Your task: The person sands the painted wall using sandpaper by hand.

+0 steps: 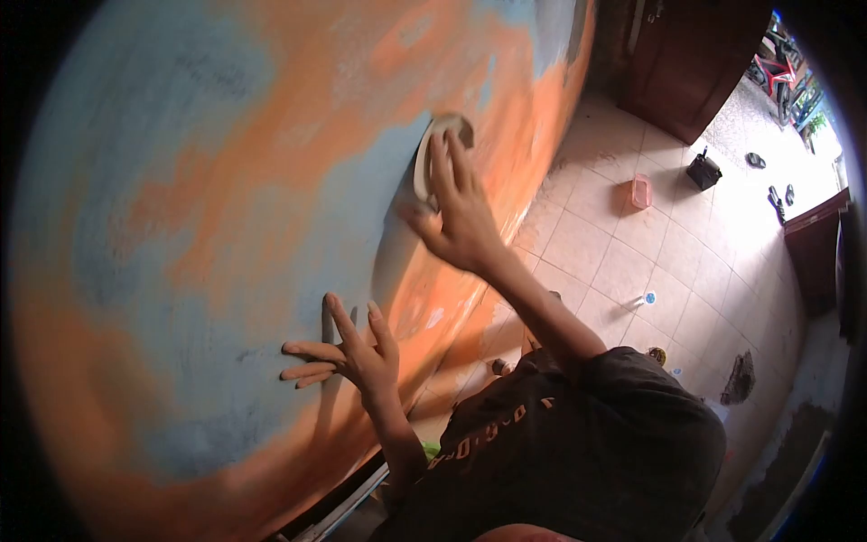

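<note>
1. Two bare hands reach up to a painted wall, its surface a mix of orange and grey-blue patches with soft, uneven borders.
2. Right hand: it has hold of a pale pad, fingers nearly straight and laid over the pad's back, thumb held apart toward its lower end. Some blur softens the outline of this hand.
3. The pad, rounded at its upper end, is at the wall, higher up than the left hand; whether its whole face touches cannot be told. A long shadow falls below it across the paint.
4. Left hand: wide open, fingers fanned, grasping nothing. Its palm side faces the wall over a grey-blue area, with fingertips seemingly against the surface.
5. Both arms come from a dark short-sleeved shirt with orange lettering across it.
6. Beyond the arms spreads a floor of pale square tiles. On it stand a pinkish plastic container, a black box-like object near it, and a small white-and-blue cup closer to the person.
7. A dark patch marks the tiles at the right.
8. At the top, a brown door stands beside a bright opening; sandals lie in the light there, with a red motorcycle farther out.
</note>
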`<state>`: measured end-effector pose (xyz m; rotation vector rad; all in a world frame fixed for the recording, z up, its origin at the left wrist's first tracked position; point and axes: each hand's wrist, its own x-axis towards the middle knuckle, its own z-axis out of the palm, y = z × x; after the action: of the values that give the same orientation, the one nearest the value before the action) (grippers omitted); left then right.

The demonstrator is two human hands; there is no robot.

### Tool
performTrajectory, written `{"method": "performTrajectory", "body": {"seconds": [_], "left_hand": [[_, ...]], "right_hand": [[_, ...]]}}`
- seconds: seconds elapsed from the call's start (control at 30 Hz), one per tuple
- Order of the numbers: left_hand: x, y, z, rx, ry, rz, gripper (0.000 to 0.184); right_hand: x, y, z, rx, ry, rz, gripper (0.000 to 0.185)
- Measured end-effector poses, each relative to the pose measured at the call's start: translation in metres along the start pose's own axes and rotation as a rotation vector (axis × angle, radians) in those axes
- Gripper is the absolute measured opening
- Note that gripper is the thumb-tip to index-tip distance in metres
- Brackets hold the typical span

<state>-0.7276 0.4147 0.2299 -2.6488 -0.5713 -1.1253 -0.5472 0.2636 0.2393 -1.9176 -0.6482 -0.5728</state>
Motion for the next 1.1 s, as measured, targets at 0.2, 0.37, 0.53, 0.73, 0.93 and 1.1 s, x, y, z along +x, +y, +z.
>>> {"method": "performTrajectory", "body": {"seconds": [0.2, 0.37, 0.53, 0.73, 0.93, 1.1], "left_hand": [[0.035, 0.069, 0.016, -0.078, -0.008, -0.132, 0.07], [0.066, 0.127, 0.04, -0.051, -0.057, -0.084, 0.073], [0.082, 0.165, 0.035, -0.239, -0.049, -0.196, 0.068], [0.096, 0.199, 0.077, -0.203, -0.089, -0.073, 0.071], [0.112, 0.219, 0.104, -0.681, -0.173, -0.03, 0.059], [0.108, 0.223, 0.113, -0.215, 0.089, 0.052, 0.05]], "right_hand": [[0.003, 0.027, -0.01, 0.044, -0.111, 0.022, 0.09], [0.075, 0.101, -0.043, 0.101, -0.028, 0.072, 0.085], [0.016, 0.072, -0.03, 0.141, -0.153, 0.027, 0.088], [0.096, 0.132, -0.068, 0.097, -0.132, 0.107, 0.089], [0.03, 0.13, -0.032, 0.024, -0.309, 0.083, 0.079], [0.107, 0.156, -0.068, 0.061, -0.097, 0.005, 0.069]]}}
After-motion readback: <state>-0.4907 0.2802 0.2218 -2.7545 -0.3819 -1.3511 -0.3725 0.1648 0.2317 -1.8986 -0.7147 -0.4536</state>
